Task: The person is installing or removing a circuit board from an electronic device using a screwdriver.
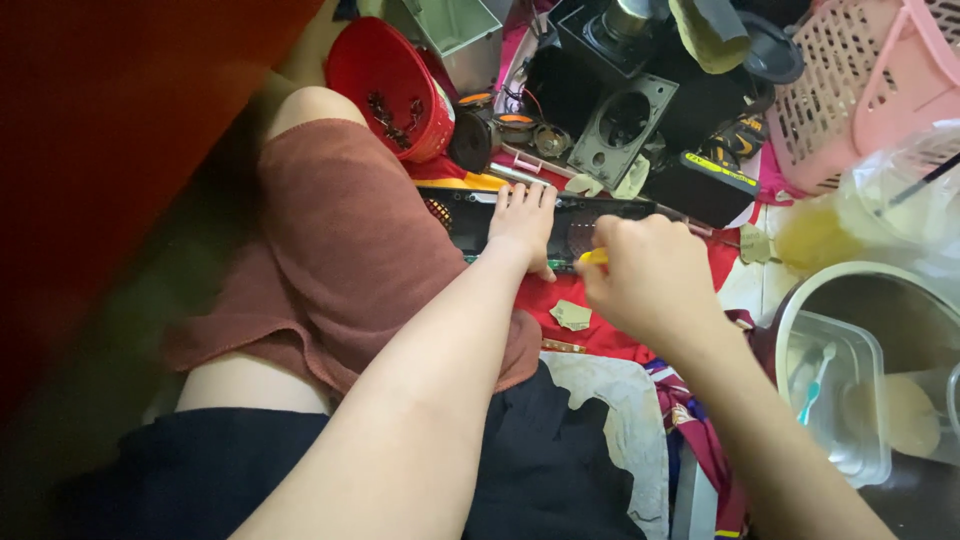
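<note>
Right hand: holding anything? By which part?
The right hand is closed around a yellow-handled tool, gripped by its handle; only the handle's end shows. The left hand grips nothing and lies flat on the black panel.

A red cloth [610, 335] covers the floor, bearing a black panel [590, 215], speaker parts [520, 130] and a pink basket [860, 90].

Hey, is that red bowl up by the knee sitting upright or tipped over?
Tipped. The red bowl leans on its side, its opening facing the camera, with small dark metal parts inside.
</note>
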